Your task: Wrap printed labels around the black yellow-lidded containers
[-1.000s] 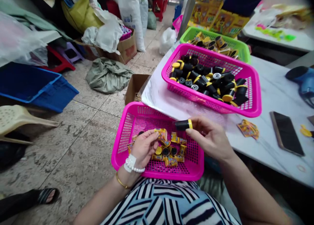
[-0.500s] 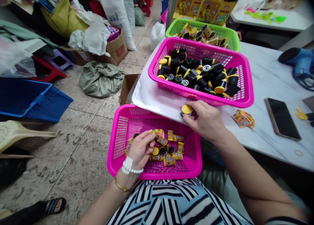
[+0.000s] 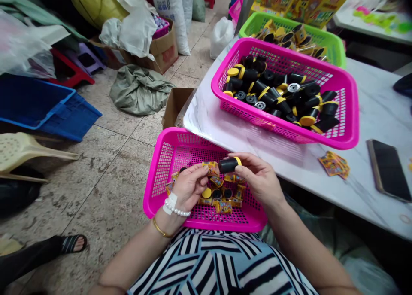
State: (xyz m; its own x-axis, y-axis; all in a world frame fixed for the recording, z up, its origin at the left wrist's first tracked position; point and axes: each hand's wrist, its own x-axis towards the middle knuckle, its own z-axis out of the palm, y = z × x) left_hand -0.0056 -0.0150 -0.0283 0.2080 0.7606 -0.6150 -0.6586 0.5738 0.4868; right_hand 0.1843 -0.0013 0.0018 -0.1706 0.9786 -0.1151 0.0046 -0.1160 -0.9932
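Between the thumb and fingers of my left hand (image 3: 189,185) is a yellow printed label (image 3: 211,168). My right hand (image 3: 260,174) pinches a small black cylinder (image 3: 228,165) by its yellow-capped end, its black end pointing left at the label. The two nearly meet; whether they touch I cannot tell. Both hands are above a pink basket (image 3: 154,174) at my lap, in which several yellow-labelled cylinders (image 3: 223,207) lie. A second pink basket (image 3: 350,114) on the table holds many unlabelled black cylinders (image 3: 285,106) with yellow caps.
On the marble-patterned table (image 3: 206,119) lie a small pile of printed labels (image 3: 334,164) and a phone (image 3: 388,170). Behind stands a green basket (image 3: 341,50) of yellow pieces. At left are a blue crate (image 3: 64,114) and a cream stool (image 3: 19,151); someone's sandalled foot (image 3: 75,243) is lower left.
My right hand has brought the black cylinder from the table edge down and left to the label, turning it onto its side. My left hand still holds the label. The view has shifted slightly.
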